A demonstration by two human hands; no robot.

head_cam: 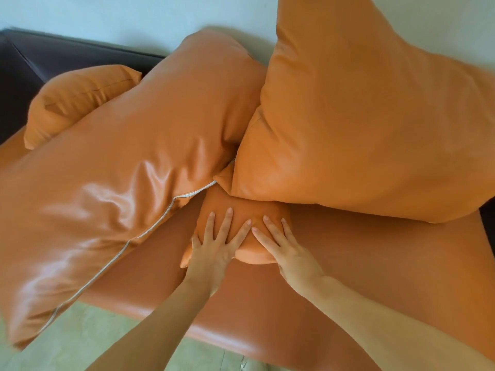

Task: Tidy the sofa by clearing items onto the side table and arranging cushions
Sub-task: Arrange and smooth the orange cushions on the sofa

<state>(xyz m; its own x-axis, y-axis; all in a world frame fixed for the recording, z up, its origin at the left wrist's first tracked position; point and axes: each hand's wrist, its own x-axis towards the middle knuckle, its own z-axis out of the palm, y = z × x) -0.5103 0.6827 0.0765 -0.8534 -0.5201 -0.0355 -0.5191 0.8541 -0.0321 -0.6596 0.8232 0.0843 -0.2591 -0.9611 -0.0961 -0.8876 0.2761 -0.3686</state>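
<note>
An orange leather sofa seat [348, 263] fills the middle of the view, with pale green floor tiles [112, 338] below its front edge and a light wall [134, 14] behind. The sofa's dark back [40, 54] shows at the upper left.

Both hands press flat on a small orange cushion [241, 210] lying on the seat. The left hand [217, 245] has its fingers spread straight over the cushion's left part; the right hand [284, 245] lies beside it with straight fingers on the right part. Neither hand is curled around anything.

The small cushion's far end is tucked under two big cushions. A large glossy cushion [120, 178] with white piping lies to the left, its lower corner hanging past the seat's front edge over the floor. Another large cushion [361, 116] leans up against the wall to the right, its lower edge resting on the seat. A smaller cushion [80, 97] sits behind the glossy one at the left.

Bare seat shows to the right of the hands and between the forearms and the front edge.
</note>
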